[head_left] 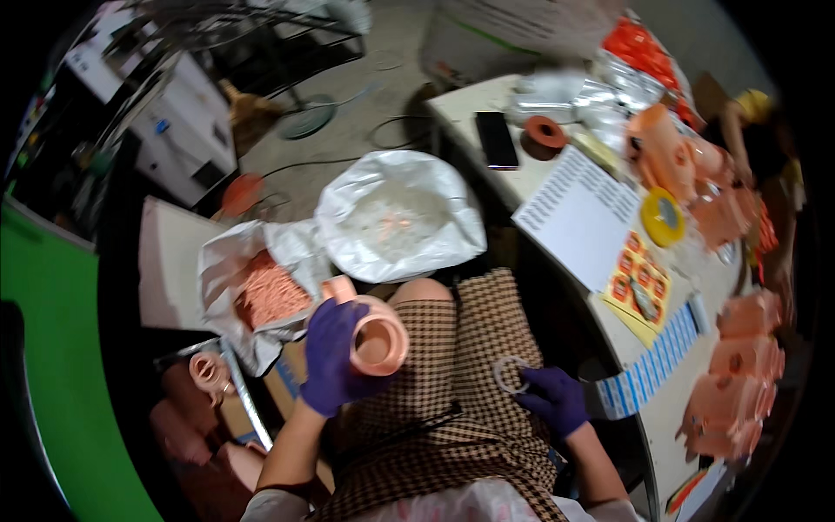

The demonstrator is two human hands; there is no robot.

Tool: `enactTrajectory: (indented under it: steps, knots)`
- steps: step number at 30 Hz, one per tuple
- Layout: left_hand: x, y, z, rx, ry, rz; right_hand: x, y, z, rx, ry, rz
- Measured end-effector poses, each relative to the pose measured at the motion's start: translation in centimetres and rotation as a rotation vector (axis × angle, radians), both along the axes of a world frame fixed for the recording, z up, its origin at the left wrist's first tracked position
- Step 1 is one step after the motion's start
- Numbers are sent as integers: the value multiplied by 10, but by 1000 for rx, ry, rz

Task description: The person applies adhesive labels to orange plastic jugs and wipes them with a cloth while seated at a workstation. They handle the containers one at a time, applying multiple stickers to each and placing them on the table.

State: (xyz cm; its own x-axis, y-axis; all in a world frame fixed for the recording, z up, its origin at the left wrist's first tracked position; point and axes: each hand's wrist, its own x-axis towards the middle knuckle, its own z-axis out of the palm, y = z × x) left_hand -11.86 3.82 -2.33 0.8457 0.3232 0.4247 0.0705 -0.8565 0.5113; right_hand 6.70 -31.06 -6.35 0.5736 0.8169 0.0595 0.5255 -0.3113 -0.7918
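Note:
My left hand (327, 361), in a purple glove, grips a peach-pink plastic jug-like part (396, 324) above my lap. Its round opening faces up towards me, and a handle-like piece sticks out at the far left side. Over my right thigh, my right hand (557, 402), gloved in purple too, pinches a thin whitish ring (497, 376) by its edge. Just beyond the left hand, an open white bag holds many small pink pieces (271, 291). Farther ahead stands a larger white bag (335, 209) with pale, clear-looking bits and a few pink ones inside.
On my right, a white table (544, 304) carries a phone (496, 139), a tape roll (663, 217), sheets, stickers and several pink moulded parts (731, 378). A box (233, 365) of pink parts stands at lower left. Another person's arm (739, 152) shows at far right.

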Motion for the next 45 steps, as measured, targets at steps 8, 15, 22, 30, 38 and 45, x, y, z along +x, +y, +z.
enactTrajectory:
  steps: [8,15,22,30,38,45]
  knots:
    - [6,-11,13,73,-138,79,-4,91,69,356,-360,30]
    - [14,-13,24,-2,-187,-1,-40,177,75,463,74,459]
    - [22,-20,29,49,-190,-67,-40,195,53,184,-92,357]
    - [25,-25,1,110,4,-59,-54,198,26,502,2,168]
    - [29,-45,14,189,43,-69,-40,172,18,260,-93,421]
    - [42,-45,30,302,134,-167,0,52,26,397,39,171]
